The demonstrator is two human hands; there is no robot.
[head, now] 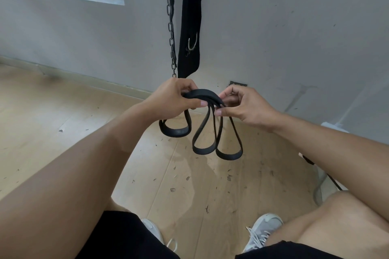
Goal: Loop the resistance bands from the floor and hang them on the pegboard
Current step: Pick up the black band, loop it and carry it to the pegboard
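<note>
Resistance band (pixel 207 99) folded in loops, left hand (pixel 171 100) gripping it, right hand (pixel 242 104) pinching it

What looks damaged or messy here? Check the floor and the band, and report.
The light wooden floor is littered with small dark flecks and scuffs, thickest below the folded black rubber resistance band. Left hand and right hand grip the band, which shows no visible tear.

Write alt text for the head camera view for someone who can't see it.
Both hands, left hand and right hand, hold a folded black resistance band whose loops hang above the wooden floor, near a chain against the wall.
</note>
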